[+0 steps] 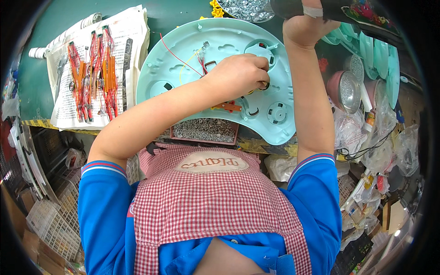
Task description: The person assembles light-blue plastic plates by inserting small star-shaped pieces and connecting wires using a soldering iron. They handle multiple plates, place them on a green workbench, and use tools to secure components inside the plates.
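Observation:
A mint-green curved plastic shell (183,41) lies hollow side up on the bench before me. My left hand (243,73) is over its middle right, fingers curled and closed; a small dark round part (263,85) shows at the fingertips. Red and yellow wires (188,62) run inside the shell, and an orange strip-shaped board (227,107) sits below my left wrist. At the top edge, my right hand (305,30) is raised beyond the shell, closed around a dark object (286,8) that is cut off and unclear. A whitish band (313,11) shows on a finger.
Wired orange boards (109,73) lie on printed paper (64,105) at left. A tray of screws (204,130) sits at the bench front. Clear small parts (245,7) fill a far bowl. More mint shells (380,57) and a metal bowl (343,91) stand at right.

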`<state>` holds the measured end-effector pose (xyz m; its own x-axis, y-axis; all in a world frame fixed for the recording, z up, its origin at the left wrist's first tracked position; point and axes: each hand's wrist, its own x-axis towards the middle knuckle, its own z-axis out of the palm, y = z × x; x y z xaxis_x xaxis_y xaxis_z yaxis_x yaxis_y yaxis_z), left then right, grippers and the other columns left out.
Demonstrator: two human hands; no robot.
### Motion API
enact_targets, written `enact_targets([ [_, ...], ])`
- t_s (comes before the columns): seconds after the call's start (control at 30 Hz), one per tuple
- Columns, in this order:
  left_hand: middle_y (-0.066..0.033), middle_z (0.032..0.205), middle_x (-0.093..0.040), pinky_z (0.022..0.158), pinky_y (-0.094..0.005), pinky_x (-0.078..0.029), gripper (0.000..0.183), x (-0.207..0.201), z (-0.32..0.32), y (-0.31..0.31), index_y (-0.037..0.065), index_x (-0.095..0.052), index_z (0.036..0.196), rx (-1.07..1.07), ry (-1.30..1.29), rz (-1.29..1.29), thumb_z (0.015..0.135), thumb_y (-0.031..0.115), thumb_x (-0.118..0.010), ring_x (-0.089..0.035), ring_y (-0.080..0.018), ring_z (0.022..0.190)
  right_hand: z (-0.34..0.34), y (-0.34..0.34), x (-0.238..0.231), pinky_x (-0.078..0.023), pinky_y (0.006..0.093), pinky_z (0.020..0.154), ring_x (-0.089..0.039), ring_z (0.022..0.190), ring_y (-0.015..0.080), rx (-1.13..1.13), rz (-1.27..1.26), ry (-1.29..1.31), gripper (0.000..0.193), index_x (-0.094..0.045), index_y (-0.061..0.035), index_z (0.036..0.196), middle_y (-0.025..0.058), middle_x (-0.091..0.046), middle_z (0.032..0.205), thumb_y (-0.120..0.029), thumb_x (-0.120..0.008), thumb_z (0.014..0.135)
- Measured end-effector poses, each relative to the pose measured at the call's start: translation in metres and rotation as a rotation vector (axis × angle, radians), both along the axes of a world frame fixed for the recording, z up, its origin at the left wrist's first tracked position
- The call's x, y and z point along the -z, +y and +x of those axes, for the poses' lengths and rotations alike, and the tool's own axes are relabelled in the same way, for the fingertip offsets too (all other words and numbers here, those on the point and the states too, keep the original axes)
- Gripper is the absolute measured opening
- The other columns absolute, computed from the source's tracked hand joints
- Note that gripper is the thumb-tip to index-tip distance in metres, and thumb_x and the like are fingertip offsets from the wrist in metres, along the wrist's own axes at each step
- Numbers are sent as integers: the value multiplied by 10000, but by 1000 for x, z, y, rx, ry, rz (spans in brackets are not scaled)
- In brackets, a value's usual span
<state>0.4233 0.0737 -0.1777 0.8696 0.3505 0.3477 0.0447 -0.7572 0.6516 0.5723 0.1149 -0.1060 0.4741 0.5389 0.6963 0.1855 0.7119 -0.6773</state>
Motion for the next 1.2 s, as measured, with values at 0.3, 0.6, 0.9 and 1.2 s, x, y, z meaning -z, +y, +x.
enact_targets([
  [0.3, -83, 775, -664, 712, -416, -518, 114, -23, 18, 105, 87, -718, 850, -400, 46, 263, 810, 177, -660, -634, -290, 801, -2, 2, -2, -483, 264, 660, -556, 633, 145, 24, -50, 88, 674, -340, 67, 1346, 74, -582, 707, -291, -638, 860],
  [0.6, -189, 778, -659, 711, -457, -514, 109, -9, 35, 136, 58, -719, 804, -310, 147, 125, 773, 129, -642, -644, -362, 775, 11, -1, 11, -497, 334, 669, -568, 651, 187, -26, 111, 204, 690, -351, 44, 1344, 97, -575, 735, -331, -649, 848],
  [0.9, -101, 774, -675, 700, -402, -528, 133, -28, 23, 92, 81, -736, 856, -269, 87, -71, 787, 187, -695, -652, -282, 786, 19, -106, -7, -464, 398, 703, -568, 707, 226, -197, 60, 163, 697, -307, -43, 1389, 135, -601, 822, -384, -616, 867],
  [1.2, -64, 787, -683, 613, -314, -499, 135, -25, -6, -17, 73, -743, 877, -51, 29, -309, 748, 107, -758, -610, -196, 650, -1, -178, -3, -424, 373, 728, -530, 724, 188, -196, -142, 84, 808, -317, -73, 1417, 67, -562, 837, -508, -652, 825],
])
